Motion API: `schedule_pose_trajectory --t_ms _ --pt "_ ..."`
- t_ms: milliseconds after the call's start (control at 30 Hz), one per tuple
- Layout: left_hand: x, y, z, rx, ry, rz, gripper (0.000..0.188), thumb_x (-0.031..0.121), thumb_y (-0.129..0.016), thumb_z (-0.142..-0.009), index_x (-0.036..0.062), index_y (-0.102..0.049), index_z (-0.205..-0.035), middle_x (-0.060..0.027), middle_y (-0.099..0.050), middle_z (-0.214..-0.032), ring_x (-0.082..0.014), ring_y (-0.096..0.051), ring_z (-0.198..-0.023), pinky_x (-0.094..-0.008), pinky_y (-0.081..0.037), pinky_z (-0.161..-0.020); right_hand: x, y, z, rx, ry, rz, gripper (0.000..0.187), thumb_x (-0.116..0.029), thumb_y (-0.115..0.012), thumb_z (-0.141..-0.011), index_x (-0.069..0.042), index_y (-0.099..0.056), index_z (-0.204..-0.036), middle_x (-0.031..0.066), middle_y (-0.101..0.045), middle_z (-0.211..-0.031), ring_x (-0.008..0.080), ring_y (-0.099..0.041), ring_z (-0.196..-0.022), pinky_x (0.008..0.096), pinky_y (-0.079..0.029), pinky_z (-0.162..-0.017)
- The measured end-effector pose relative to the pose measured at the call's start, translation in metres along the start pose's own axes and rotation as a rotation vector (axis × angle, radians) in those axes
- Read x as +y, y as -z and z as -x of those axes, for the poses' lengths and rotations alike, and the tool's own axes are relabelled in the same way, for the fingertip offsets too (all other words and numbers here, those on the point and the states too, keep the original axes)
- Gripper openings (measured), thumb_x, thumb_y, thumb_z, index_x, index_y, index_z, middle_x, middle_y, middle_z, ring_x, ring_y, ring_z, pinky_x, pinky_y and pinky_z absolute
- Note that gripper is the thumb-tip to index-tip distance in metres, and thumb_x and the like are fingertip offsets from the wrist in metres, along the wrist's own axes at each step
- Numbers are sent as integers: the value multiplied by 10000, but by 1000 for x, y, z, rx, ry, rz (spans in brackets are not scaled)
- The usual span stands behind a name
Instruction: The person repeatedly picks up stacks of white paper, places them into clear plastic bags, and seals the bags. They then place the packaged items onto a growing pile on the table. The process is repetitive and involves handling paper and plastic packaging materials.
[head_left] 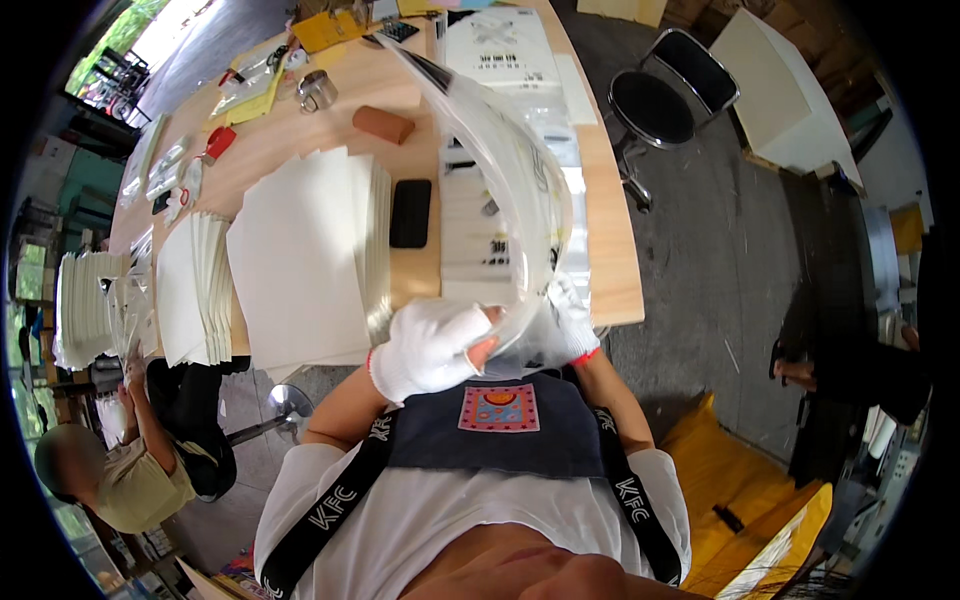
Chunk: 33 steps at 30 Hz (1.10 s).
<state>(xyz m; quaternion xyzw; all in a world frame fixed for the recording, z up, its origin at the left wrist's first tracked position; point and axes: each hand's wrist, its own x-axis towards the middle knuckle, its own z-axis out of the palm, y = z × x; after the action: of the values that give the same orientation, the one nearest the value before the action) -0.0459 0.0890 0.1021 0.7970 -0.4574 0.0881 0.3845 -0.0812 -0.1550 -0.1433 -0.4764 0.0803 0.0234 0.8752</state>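
Note:
A clear plastic bag arches up from my hands over the table, its upper end bent toward the far left. My left hand, in a white glove with bare fingertips, is closed on the bag's near edge. On the bag's other side, my right hand, also in a white glove, is closed on the plastic; its fingers show partly through the film. Beneath the raised bag lie flat printed plastic bags. Left of them are a black phone and a fanned stack of white sheets.
Another white stack sits farther left. Beyond are a brown case, a metal mug and a red tape dispenser. A co-worker sits at left handling clear plastic. A black chair stands right; yellow sacking lies behind.

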Motion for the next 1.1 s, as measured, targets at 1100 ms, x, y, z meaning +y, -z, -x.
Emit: schedule_pose_trajectory --t_ms 1100 --pt "-401 -106 -221 405 1254 -294 470 379 -582 -886 147 -491 -1284 -213 -583 -1211 -411 -548 -1148 -473 -429 -931 -159 61 -448 360 28 913 726 -548 -582 -903 -58 -425 -1415 256 -618 -1210 349 -576 -1185 359 -407 -1008"
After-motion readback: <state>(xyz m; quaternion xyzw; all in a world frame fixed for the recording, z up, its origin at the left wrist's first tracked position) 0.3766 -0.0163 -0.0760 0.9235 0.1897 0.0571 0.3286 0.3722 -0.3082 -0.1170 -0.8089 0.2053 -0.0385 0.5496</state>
